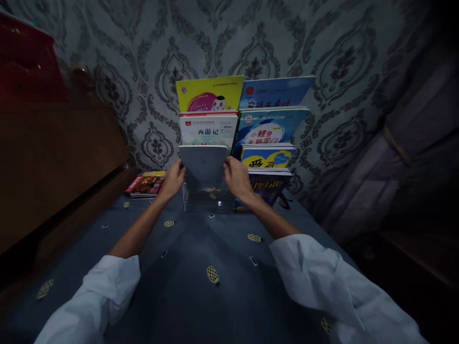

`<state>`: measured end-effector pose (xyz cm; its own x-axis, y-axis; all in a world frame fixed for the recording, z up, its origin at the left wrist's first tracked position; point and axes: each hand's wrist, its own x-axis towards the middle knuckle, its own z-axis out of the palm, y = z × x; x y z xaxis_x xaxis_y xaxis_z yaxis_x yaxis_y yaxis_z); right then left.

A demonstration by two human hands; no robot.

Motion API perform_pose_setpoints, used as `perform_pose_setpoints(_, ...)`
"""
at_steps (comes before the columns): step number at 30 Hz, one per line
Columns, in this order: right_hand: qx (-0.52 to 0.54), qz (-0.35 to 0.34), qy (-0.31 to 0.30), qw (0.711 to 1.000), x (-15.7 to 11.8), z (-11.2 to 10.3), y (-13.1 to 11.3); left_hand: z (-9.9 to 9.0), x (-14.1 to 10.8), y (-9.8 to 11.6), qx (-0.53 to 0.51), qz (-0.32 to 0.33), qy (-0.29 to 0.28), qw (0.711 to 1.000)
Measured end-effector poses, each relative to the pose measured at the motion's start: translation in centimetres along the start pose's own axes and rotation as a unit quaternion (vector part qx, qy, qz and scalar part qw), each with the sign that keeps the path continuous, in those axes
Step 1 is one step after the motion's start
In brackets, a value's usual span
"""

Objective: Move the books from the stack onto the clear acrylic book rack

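Note:
A book with a plain grey face (203, 167) stands upright between my hands, at the front left of a clear tiered book stand (185, 197). My left hand (174, 177) grips its left edge, and my right hand (236, 177) its right edge. Behind it, on the higher tiers, rise a white book (211, 130) and a yellow book (210, 94). In the right column stand a dark blue book (270, 186), a blue and yellow book (268, 156), a teal book (272, 125) and a blue book (278, 91).
Left of the stand lies a small pile of magazines (146, 185) on the dark patterned cloth (186, 296). A brown wooden headboard (60, 167) with a red bag (30, 62) borders the left. The patterned wall (143, 57) is behind, and a tied curtain (376, 177) hangs at right.

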<state>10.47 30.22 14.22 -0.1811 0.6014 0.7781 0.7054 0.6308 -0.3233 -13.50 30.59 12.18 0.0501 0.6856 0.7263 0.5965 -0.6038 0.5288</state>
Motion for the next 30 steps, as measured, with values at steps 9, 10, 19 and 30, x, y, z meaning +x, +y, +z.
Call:
perform_pose_setpoints(9, -0.037, 0.076, -0.070, 0.994, -1.1, 1.0, 0.3, 0.5, -1.2, 0.7, 0.120, -0.030, 0.030, 0.992)
perform_pose_setpoints(10, -0.034, 0.078, -0.061, 0.995, -1.2, 1.2, 0.5, 0.6, -1.3, 0.8, 0.121, -0.026, 0.034, 0.992)
perform_pose_setpoints(19, -0.043, 0.087, -0.039, 0.995, -2.1, 1.9, -0.1, 1.4, -1.3, 1.4, 0.237, -0.037, 0.007, 0.971)
perform_pose_setpoints(30, -0.087, 0.101, -0.063, 0.989, -2.1, 1.5, -1.0, 2.1, -1.2, 1.6, 0.315, -0.041, 0.006, 0.948)
